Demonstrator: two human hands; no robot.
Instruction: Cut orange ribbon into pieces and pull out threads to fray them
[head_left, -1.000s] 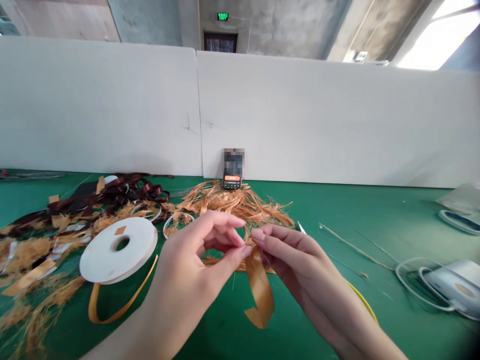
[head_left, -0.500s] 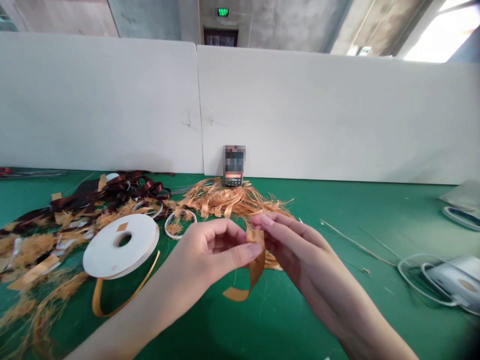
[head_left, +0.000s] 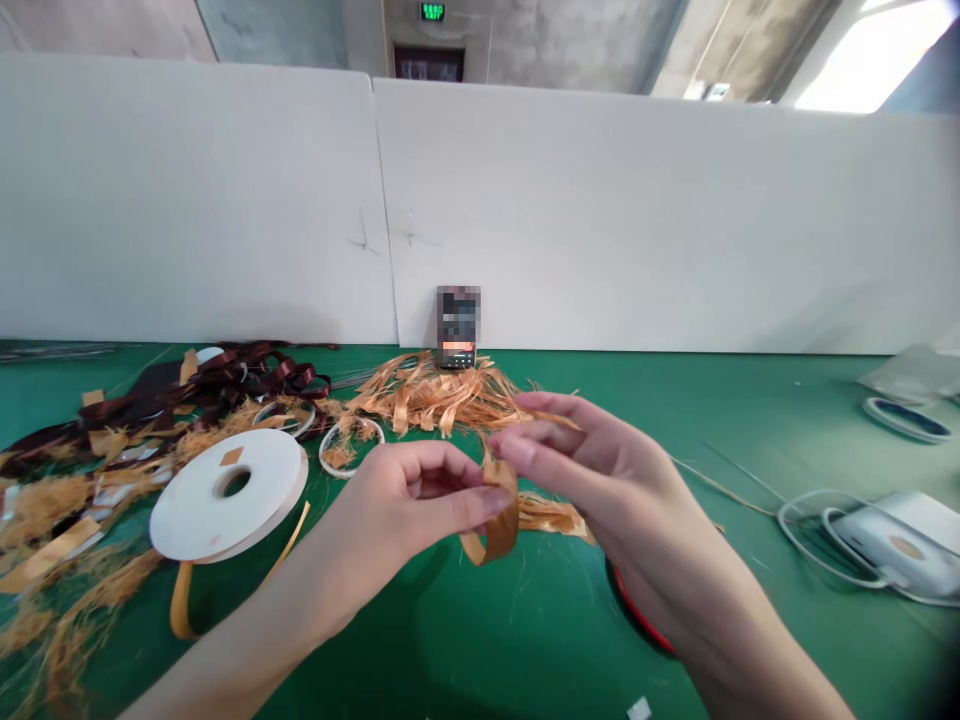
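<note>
A short golden-brown ribbon (head_left: 504, 525) is pinched between thumb and fingers of my left hand (head_left: 427, 500). Its lower part curls into a loop below the fingertips, over the green table. My right hand (head_left: 592, 465) is at the ribbon's upper edge, thumb and fingertips close together there; a thin golden strip shows between its thumb and index finger. Behind both hands lies a pile of frayed golden ribbon pieces (head_left: 427, 395), and another bundle of ribbon strips (head_left: 551, 515) is partly covered by my right hand.
On the left are a white ribbon spool (head_left: 225, 510), a tangle of dark brown ribbon (head_left: 262, 370) and loose golden threads (head_left: 97, 600). A phone (head_left: 458, 325) leans against the white partition (head_left: 637, 220). Something red-rimmed (head_left: 637, 610) shows by my right wrist. A white corded device (head_left: 892, 545) sits right.
The ribbon's hanging end has curled from pointing left into a loop. My right hand's fingers have spread and shifted slightly, uncovering the red-rimmed thing. The view has shifted a little.
</note>
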